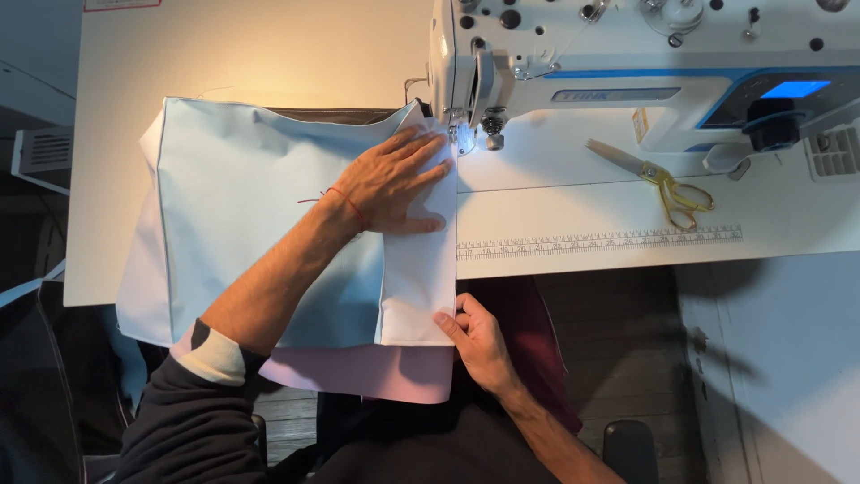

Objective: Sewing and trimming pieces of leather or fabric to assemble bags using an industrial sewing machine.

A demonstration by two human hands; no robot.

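While left hand (394, 184) lies flat, fingers spread, on pale blue fabric (260, 206) nr needle (453, 134) | right hand (475, 336) pinches hem | risk: fingertips too close, seam may skew.

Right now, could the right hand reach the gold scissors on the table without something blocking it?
Probably yes. The right hand pinches the white fabric at the table's edge, and only bare table lies between it and the scissors.

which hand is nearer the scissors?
Right. The right hand grips the fabric's lower edge below the table front; the left hand lies flat on it by the needle. The scissors lie further right.
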